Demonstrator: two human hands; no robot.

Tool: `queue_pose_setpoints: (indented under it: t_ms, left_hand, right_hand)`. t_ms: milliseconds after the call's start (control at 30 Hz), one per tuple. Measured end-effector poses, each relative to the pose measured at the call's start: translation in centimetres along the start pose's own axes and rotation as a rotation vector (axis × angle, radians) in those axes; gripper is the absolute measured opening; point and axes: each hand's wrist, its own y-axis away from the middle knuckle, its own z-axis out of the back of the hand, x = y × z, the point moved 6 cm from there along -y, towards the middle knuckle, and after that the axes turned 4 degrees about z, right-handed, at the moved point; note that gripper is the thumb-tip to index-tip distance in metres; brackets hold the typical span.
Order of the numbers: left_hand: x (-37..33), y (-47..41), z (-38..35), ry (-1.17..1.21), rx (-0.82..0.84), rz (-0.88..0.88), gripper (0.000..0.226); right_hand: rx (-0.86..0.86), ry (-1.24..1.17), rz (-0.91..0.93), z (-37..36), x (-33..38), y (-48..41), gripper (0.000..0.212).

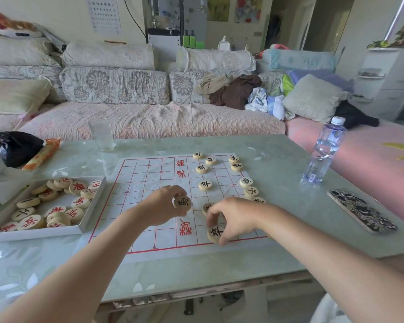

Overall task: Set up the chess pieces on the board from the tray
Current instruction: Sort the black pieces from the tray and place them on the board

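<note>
A white paper board [149,183] with red grid lines lies on the table. Several round wooden pieces with black characters stand on its right half, such as one [205,185] near the middle. My left hand [163,206] holds a black-marked piece [182,203] above the board's centre. My right hand [233,217] pinches another black-marked piece [215,233] at the board's near right part; a further piece [207,207] sits partly hidden behind its fingers. The white tray [89,220] at the left holds several pieces, mostly red-marked.
A glass [101,134] stands behind the board. A water bottle [323,151] and a patterned phone [360,209] lie to the right. A black bag [16,146] and an orange packet [41,155] sit at the far left. A sofa runs behind the table.
</note>
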Motion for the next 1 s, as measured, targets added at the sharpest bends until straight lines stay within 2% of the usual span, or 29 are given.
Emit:
queue_pose_setpoints:
  t_ms: [133, 200, 267, 400, 467, 533, 600, 700, 800, 900, 1000]
  left_hand:
    - [-0.5, -0.1, -0.3, 0.027, 0.005, 0.002, 0.051]
    - [-0.9, -0.1, -0.4, 0.064, 0.009, 0.003, 0.049]
    - [-1.4, -0.2, -0.5, 0.154, 0.016, 0.010, 0.047]
    - [-3.3, -0.4, -1.1, 0.458, 0.067, 0.001, 0.046]
    - [-4.4, -0.5, -1.3, 0.527, 0.082, -0.011, 0.046]
    - [-5.5, -0.8, -1.4, 0.566, 0.090, -0.025, 0.047]
    - [-6.7, -1.1, -1.3, 0.609, 0.081, -0.037, 0.044]
    - [-8.1, -1.5, -1.5, 0.737, 0.109, -0.011, 0.042]
    - [-9.2, -2.2, -1.9, 0.853, 0.122, 0.029, 0.039]
    - [-10.6, -2.4, -2.5, 0.943, 0.118, 0.062, 0.034]
    - [-11.9, -2.8, -3.5, 0.877, 0.114, 0.078, 0.030]
  right_hand:
    - [0.054, 0.065, -0.004, -0.8, 0.1, -0.2, 0.043]
    - [0.026, -0.007, -0.030, -0.6, -0.2, -0.3, 0.042]
    - [-0.086, -0.200, -0.083, 0.0, -1.0, -0.6, 0.036]
    - [-0.380, -0.566, -0.184, 1.0, -2.9, -1.3, 0.010]
    - [-0.411, -0.797, -0.194, 1.0, -3.4, -1.4, 0.002]
    - [-0.416, -0.980, -0.181, 1.1, -3.8, -1.2, 0.008]
    - [-0.445, -1.065, -0.170, 1.6, -4.6, -0.9, 0.012]
    - [-0.501, -1.083, -0.157, 2.5, -5.9, -0.2, 0.014]
    - [-0.540, -0.985, -0.136, 3.4, -7.0, 0.6, 0.017]
    - [-0.568, -0.848, -0.122, 4.3, -7.8, 1.6, 0.032]
    - [-0.578, -0.707, -0.130, 4.9, -8.8, 2.8, 0.032]
